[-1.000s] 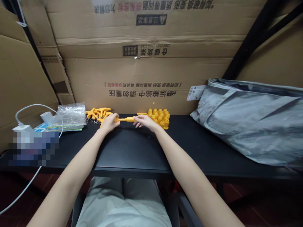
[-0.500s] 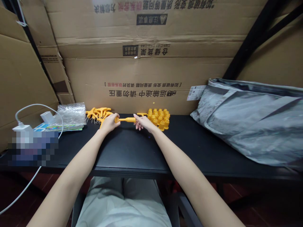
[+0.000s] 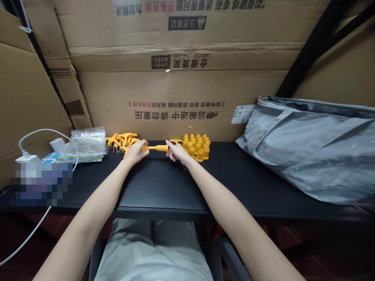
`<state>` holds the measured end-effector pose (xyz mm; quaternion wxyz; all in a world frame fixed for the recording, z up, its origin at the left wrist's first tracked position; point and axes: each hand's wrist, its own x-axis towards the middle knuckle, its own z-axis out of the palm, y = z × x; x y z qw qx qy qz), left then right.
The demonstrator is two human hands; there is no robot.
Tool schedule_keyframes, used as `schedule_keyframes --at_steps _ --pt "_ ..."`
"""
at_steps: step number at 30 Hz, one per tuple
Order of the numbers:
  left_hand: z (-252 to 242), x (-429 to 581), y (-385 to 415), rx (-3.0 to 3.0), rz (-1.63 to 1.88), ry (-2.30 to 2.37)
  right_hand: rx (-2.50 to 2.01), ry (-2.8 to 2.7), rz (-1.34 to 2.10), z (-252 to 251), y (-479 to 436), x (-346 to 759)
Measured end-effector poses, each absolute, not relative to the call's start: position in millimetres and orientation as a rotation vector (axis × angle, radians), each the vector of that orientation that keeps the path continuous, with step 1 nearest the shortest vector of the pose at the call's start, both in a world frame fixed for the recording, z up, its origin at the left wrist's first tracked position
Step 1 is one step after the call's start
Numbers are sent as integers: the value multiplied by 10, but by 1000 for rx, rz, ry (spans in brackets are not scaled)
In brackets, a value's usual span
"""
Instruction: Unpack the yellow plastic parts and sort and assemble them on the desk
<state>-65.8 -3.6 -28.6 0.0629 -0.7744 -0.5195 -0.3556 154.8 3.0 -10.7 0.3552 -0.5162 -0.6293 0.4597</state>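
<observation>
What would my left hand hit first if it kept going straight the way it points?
The left hand, gripping the yellow rod, would likely meet the cardboard box first; depth unclear.

Two hands on one yellow piece at the back of the black surface [image 3: 164, 187].

The left hand [image 3: 135, 152] and the right hand [image 3: 177, 151] grip opposite ends of a yellow rod-shaped part [image 3: 156, 148], between a heap of yellow T-handled parts [image 3: 120, 139] and a cluster of yellow caps [image 3: 197, 144].
</observation>
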Motion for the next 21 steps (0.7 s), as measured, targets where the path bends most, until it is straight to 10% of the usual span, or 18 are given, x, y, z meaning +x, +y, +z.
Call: schedule_keyframes --at_steps 21 --pt "-260 -636 -64 -2356 -1045 -1527 -1372 -1533 1271 -91 13 1538"
